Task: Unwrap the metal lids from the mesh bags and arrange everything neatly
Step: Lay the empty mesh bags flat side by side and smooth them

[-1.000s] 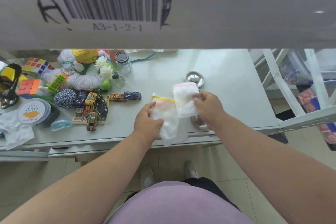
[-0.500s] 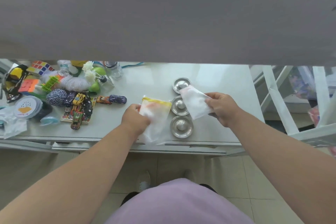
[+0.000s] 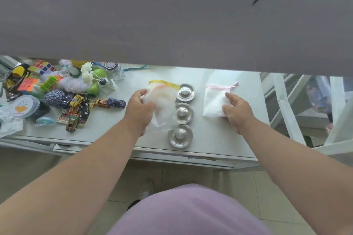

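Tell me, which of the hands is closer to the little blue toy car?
Left. The left hand is just right of the blue toy car; the right hand is far beyond the lids.

I see three lids (image 3: pixel 182 112) of polished metal, glossy and mirror-bright. The two bags (image 3: pixel 163 105) are thin translucent white mesh cloth, soft and matt; one has a yellow ribbon hem, the other (image 3: pixel 215 102) a pink one. The table (image 3: pixel 210 139) looks like smooth pale metal with a dull sheen. The jar (image 3: pixel 114 71) is clear glass. The toy cars (image 3: pixel 110 102) shine like painted metal.
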A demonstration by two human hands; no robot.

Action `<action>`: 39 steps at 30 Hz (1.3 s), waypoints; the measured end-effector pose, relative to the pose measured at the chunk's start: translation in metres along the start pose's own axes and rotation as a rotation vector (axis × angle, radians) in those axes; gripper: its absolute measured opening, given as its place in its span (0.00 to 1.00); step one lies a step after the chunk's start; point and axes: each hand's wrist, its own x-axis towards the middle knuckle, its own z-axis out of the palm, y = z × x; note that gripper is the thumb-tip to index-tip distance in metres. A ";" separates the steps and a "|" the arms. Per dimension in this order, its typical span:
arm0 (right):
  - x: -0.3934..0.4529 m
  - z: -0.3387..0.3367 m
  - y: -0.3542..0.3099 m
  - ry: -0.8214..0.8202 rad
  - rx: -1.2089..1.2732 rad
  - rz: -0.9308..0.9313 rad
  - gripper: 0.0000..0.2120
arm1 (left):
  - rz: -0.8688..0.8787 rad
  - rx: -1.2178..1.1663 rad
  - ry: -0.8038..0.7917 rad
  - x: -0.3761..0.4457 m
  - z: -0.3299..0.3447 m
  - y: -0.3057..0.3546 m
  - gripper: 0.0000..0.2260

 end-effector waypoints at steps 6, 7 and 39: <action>0.008 0.007 -0.015 -0.067 -0.137 0.002 0.29 | -0.114 -0.122 -0.134 -0.006 0.021 0.008 0.20; 0.004 0.008 -0.017 -0.035 -0.225 -0.019 0.27 | -0.140 -0.151 -0.154 -0.005 0.023 0.008 0.19; 0.020 -0.056 -0.008 0.345 -0.129 0.088 0.14 | -0.108 -0.003 -0.260 -0.035 0.063 0.005 0.17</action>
